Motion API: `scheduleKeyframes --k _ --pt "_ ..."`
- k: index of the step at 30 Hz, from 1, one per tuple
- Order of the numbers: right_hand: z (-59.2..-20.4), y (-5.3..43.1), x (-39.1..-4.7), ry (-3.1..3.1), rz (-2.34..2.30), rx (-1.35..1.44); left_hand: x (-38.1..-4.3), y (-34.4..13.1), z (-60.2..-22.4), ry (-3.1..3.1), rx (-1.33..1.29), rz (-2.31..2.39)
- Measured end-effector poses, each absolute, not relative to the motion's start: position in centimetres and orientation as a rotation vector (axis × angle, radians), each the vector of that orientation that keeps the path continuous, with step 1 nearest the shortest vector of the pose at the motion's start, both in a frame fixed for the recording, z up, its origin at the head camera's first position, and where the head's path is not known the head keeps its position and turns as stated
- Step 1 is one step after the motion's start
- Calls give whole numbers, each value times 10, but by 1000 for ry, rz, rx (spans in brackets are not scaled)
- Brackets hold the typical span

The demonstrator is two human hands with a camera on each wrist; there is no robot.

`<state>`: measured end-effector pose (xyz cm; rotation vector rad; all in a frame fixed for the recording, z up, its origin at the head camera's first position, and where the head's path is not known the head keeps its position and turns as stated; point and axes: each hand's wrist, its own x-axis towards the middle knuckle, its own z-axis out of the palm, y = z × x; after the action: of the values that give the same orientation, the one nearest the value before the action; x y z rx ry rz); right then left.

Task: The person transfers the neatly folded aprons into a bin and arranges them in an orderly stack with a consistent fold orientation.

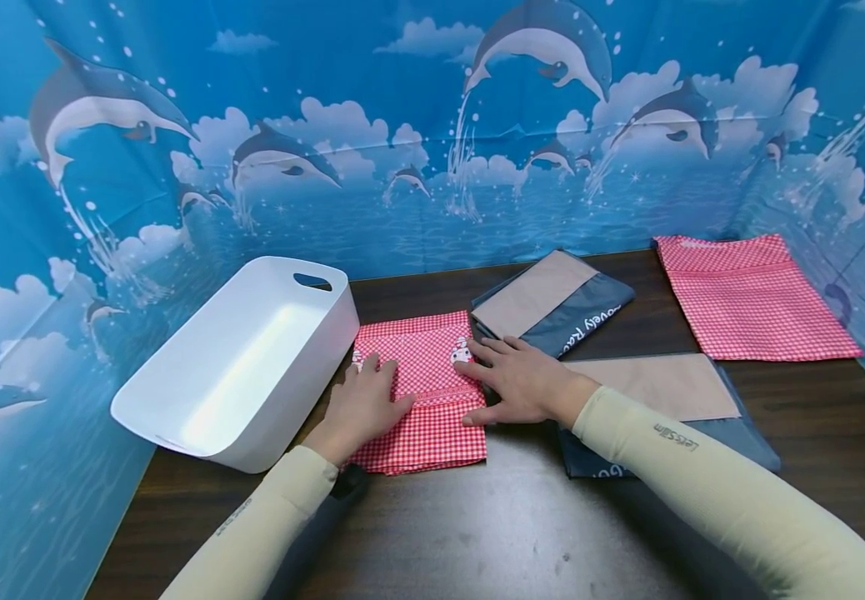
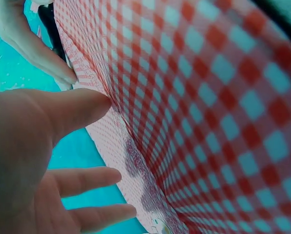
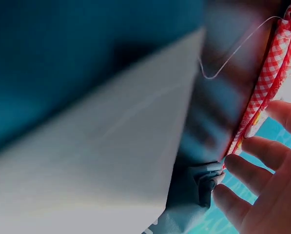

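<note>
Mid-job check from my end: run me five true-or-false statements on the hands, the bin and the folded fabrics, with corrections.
1. In the head view, the white rectangular bin stands left of the folded red-and-white checked cloth between the hands. True.
2. The left hand grips the bin's handle slot. False: that hand is at the cloth's left edge.
3. The right hand is at the cloth's right edge. True.
4. The second red-and-white checked cloth lies inside the bin. False: it lies at the far right of the dark wooden table.
5. Both folded dark blue-grey fabrics have beige bands. True.
</note>
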<state>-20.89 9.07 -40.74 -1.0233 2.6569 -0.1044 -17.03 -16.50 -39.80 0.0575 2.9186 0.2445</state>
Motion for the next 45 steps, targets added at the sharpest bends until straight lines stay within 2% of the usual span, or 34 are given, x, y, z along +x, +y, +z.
scheduleKeyframes --k 11,28,45 --pt "-410 101 -199 2650 -167 -1056 -158 -172 -399 2918 -10 292" --pt "-406 99 -193 2658 -120 -1037 -157 -163 -405 2969 5 237" --pt "-404 77 -191 2596 -484 -743 -157 -172 -401 2940 -127 526"
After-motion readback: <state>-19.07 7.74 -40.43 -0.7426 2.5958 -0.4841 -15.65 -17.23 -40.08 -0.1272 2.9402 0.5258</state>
